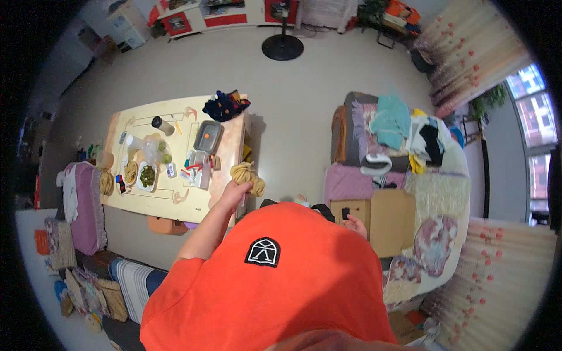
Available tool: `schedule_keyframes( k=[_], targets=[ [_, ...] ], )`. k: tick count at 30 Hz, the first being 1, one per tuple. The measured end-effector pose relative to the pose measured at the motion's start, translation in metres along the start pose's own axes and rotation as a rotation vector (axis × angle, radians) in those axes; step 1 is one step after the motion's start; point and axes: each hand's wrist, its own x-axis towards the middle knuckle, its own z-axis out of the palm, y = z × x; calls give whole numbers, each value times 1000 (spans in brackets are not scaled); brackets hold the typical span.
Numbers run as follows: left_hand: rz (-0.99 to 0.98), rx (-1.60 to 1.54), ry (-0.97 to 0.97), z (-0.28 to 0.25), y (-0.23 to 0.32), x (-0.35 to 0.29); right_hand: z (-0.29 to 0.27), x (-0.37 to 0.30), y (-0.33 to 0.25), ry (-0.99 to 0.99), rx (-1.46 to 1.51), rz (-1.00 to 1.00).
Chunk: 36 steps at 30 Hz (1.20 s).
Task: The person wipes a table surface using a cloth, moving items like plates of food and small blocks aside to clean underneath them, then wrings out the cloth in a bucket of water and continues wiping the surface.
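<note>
Head view: the left hand [236,190] is closed around a crumpled mustard-yellow soft cloth [248,177], holding it above the cream counter [175,205] at its four-o'clock corner. It looks light, limp and unbreakable; any bunched fold gives a hold. The right hand [356,225], at three o'clock, is half hidden: its state I cannot tell.

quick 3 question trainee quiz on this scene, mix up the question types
1. True or false: the left hand grips a tan cloth.
2. The grey tray lies on: A) the table B) the sofa C) the floor.
3. Which hand is beside the cardboard box?

Key: 1 true. 2 A. 3 The right hand.
</note>
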Motion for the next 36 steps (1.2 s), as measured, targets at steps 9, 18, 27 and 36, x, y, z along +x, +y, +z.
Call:
schedule_keyframes(
  k=[9, 18, 27, 36],
  targets=[
    [33, -168, 294, 24, 82, 84, 93, 220, -240, -373, -139, -136],
    [63, -324, 432, 18, 170, 261, 238, 458, -408, -498, -265, -261],
    [133, -330, 477, -7, 332, 398, 341, 662, -624, -380, -227, -515],
    [59, -457, 938, 19, 372, 443, 473, 927, -832, -347, -275, -614]
  ],
)
